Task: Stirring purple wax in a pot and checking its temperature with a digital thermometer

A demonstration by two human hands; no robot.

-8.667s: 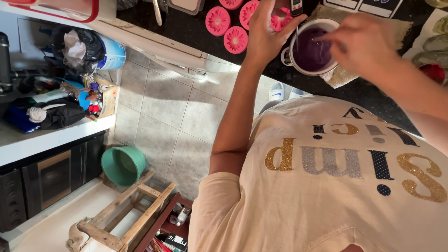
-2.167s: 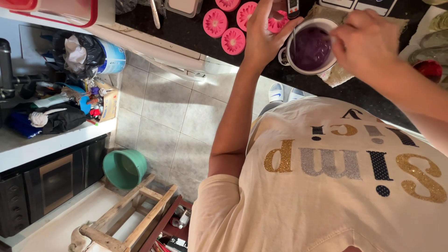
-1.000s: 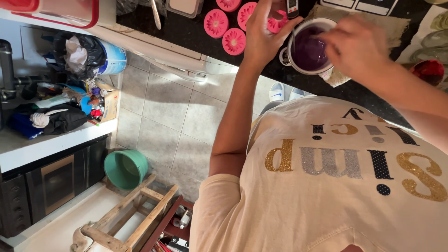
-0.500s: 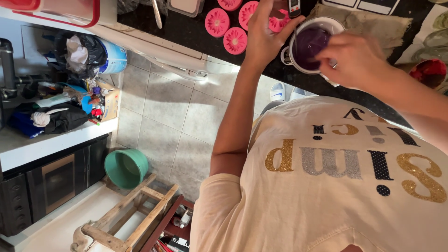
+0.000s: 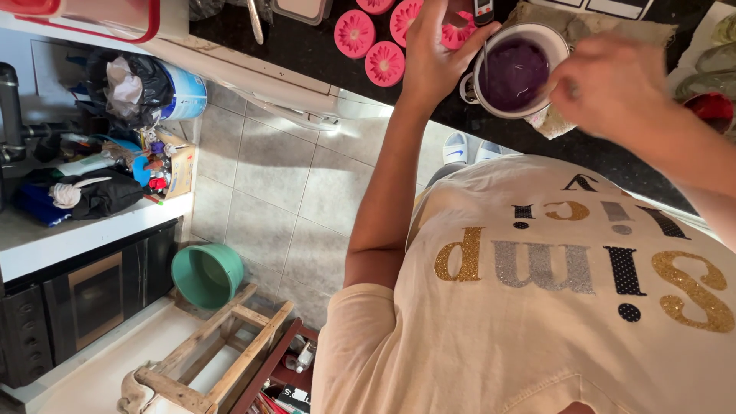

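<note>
While purple liquid is stirred, probe rests in pot.
L hand (image 5: 434, 57) pinches thermometer (image 5: 484, 14) upright at rim of white pot (image 5: 512, 70) on dark surface (image 5: 322, 47); R hand (image 5: 613, 83) blurred, closed on stirrer, tool unclear. Advise slow strokes, probe tip off pot wall.

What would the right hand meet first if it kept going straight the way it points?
Probably the white enamel pot of purple liquid: the right hand points left at its rim. How high the hand is above the rim is unclear.
</note>
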